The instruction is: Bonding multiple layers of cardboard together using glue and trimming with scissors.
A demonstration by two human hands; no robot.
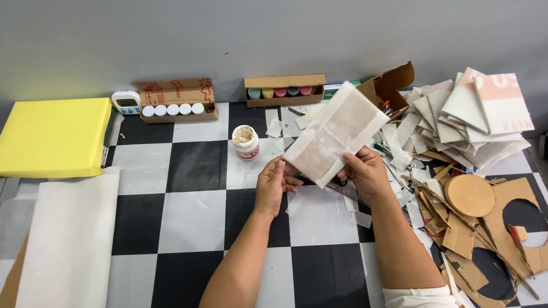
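Note:
Both of my hands hold up a white rectangular paper-covered panel (337, 136) with two brownish squares showing on it, tilted over the checkered table (196, 214). My left hand (271, 186) grips its lower left edge. My right hand (365, 171) grips the lower right edge. An open white glue jar (246, 142) stands just left of the panel. Small white paper scraps (358, 215) lie on the table under my hands.
A yellow box (51, 137) sits at far left, with a roll of white paper (70, 252) below it. Two cardboard boxes of paint pots (177, 103) (283, 92) and a small timer (126, 102) line the back. Cardboard offcuts and a disc (470, 195) pile up at right.

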